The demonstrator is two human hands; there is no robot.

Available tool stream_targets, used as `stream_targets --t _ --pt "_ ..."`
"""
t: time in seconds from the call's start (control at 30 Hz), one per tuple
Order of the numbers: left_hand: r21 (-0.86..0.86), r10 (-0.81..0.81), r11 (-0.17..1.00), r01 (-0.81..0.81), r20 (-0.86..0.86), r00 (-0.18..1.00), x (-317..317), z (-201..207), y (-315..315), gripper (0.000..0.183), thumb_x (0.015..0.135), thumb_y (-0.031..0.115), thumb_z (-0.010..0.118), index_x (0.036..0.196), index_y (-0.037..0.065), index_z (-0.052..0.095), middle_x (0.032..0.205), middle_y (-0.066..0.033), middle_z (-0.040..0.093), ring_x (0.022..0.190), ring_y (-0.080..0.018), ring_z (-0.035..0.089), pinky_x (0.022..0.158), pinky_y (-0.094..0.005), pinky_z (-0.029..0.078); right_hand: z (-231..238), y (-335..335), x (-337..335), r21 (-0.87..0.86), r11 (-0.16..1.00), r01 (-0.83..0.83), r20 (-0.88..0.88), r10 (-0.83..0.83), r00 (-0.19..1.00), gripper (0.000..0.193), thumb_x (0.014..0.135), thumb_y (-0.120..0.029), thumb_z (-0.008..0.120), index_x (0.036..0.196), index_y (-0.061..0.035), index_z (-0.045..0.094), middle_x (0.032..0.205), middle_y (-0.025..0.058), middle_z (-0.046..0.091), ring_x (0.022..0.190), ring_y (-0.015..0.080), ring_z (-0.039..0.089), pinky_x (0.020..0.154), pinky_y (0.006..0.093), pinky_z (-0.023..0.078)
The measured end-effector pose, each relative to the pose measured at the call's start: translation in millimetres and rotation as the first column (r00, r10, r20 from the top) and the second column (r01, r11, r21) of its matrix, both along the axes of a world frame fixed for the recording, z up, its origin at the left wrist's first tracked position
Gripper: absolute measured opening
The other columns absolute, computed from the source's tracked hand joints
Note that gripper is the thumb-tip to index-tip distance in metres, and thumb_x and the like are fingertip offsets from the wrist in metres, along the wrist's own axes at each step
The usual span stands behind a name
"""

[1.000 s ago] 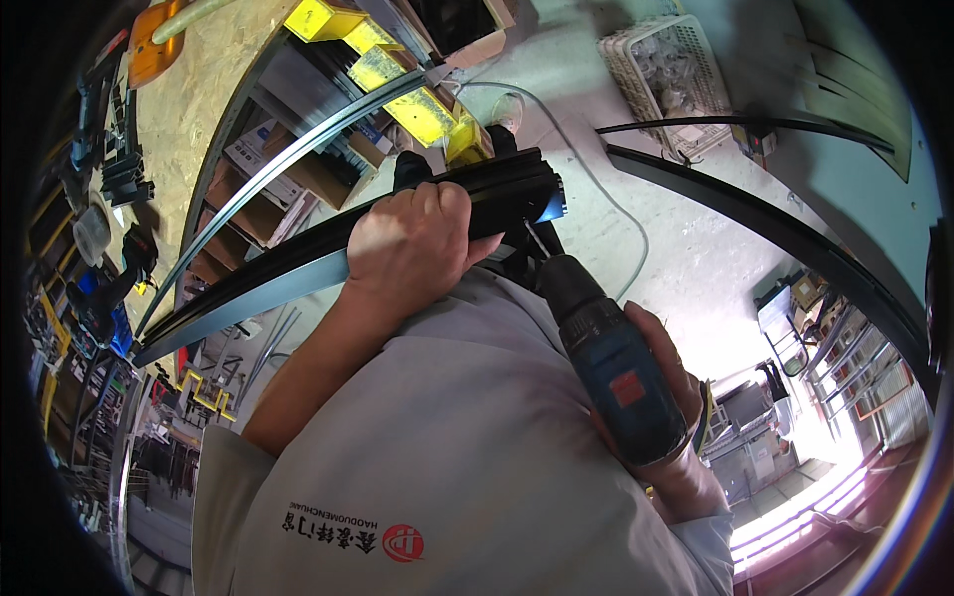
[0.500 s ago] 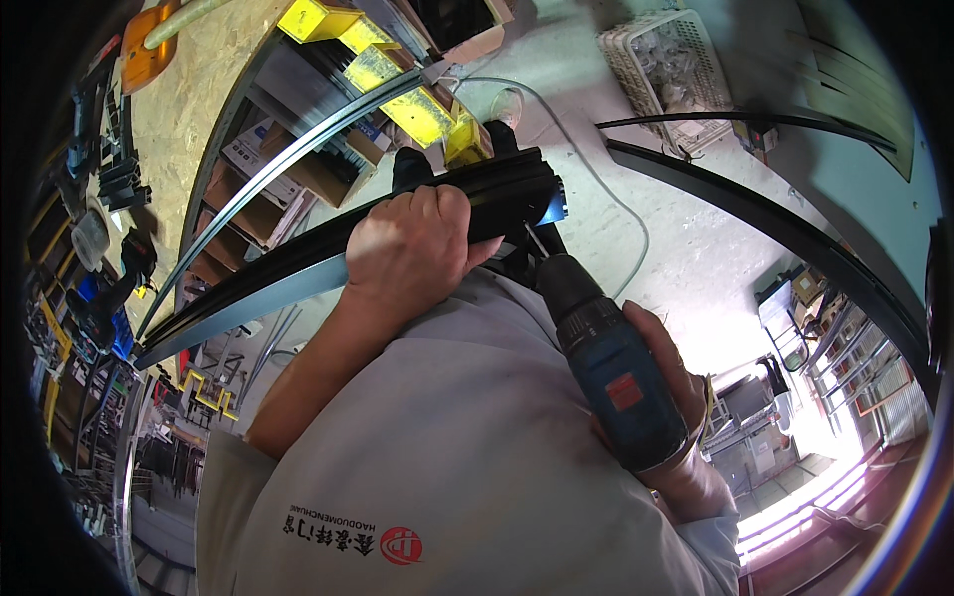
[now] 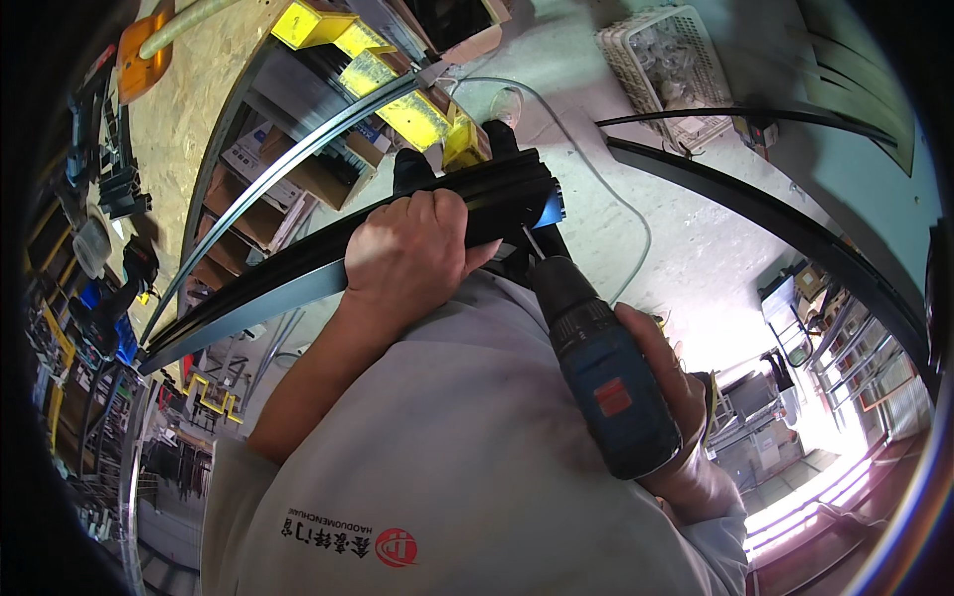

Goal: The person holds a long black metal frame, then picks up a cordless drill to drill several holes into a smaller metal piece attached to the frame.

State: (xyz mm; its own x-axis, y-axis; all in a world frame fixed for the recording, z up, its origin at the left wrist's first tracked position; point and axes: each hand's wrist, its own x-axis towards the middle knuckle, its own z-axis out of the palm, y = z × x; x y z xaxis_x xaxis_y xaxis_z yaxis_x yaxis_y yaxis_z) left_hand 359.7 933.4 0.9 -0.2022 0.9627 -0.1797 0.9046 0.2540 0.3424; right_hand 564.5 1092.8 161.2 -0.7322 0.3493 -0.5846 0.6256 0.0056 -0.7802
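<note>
A long black metal profile [image 3: 298,236] runs from the far left to the middle, in front of my body. My left hand [image 3: 409,243] is closed around it near its right end, thumb on the near side. In my right hand [image 3: 664,372] is a blue and black cordless drill [image 3: 616,392], pointing up and to the left. Its thin bit [image 3: 534,238] reaches the near side of the profile close to the cut end; I cannot tell whether the tip is inside a hole. The drill's grip and most of my right fingers are hidden behind its body.
Yellow bins [image 3: 412,114] and cardboard boxes [image 3: 260,189] fill a shelf at the left, below a wooden worktop [image 3: 189,84]. A white plastic basket [image 3: 658,25] stands on the floor. Another dark profile [image 3: 755,199] extends along the right. A grey hose [image 3: 596,164] crosses the floor.
The drill has shifted slightly left and down, its bit still by the profile's end. My left hand keeps its hold, and the profile has barely moved.
</note>
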Motion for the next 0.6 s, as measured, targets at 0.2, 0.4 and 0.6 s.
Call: stream_targets --t 0.2,0.4,0.6 --pt "-0.023 0.008 1.0 -0.008 0.019 1.0 -0.1 0.4 0.3 0.055 0.09 0.055 0.071 0.095 0.001 0.06 0.074 -0.0075 0.058 0.06 -0.0212 0.062 0.054 -0.0331 0.051 0.0 0.7 -1.9 0.013 1.0 -0.023 0.008 0.023 1.0 0.082 0.087 -0.001 0.083 0.157 -0.0028 0.039 0.119 0.0174 0.074 0.102 0.025 0.076 0.087 0.0346 0.06" --pt "-0.008 0.012 1.0 -0.011 0.038 0.999 -0.8 0.7 1.3 0.055 0.09 0.055 0.071 0.095 0.001 0.059 0.074 -0.0075 0.058 0.06 -0.0216 0.062 0.055 -0.0328 0.052 1.3 1.9 -4.9 0.007 1.0 -0.027 0.015 0.027 1.0 0.082 0.087 -0.002 0.083 0.156 -0.0022 0.04 0.119 0.0183 0.074 0.102 0.0262 0.076 0.087 0.0351 0.06" --pt "-0.026 0.014 1.0 -0.013 0.042 0.999 -0.8 1.8 1.7 0.055 0.09 0.056 0.07 0.096 0.001 0.059 0.074 -0.0077 0.058 0.061 -0.0217 0.062 0.055 -0.033 0.052 4.2 7.6 -11.4 -0.025 0.998 -0.058 0.035 0.058 0.998 0.084 0.087 -0.003 0.084 0.157 -0.0031 0.038 0.118 0.0181 0.074 0.102 0.0254 0.076 0.087 0.0349 0.061"
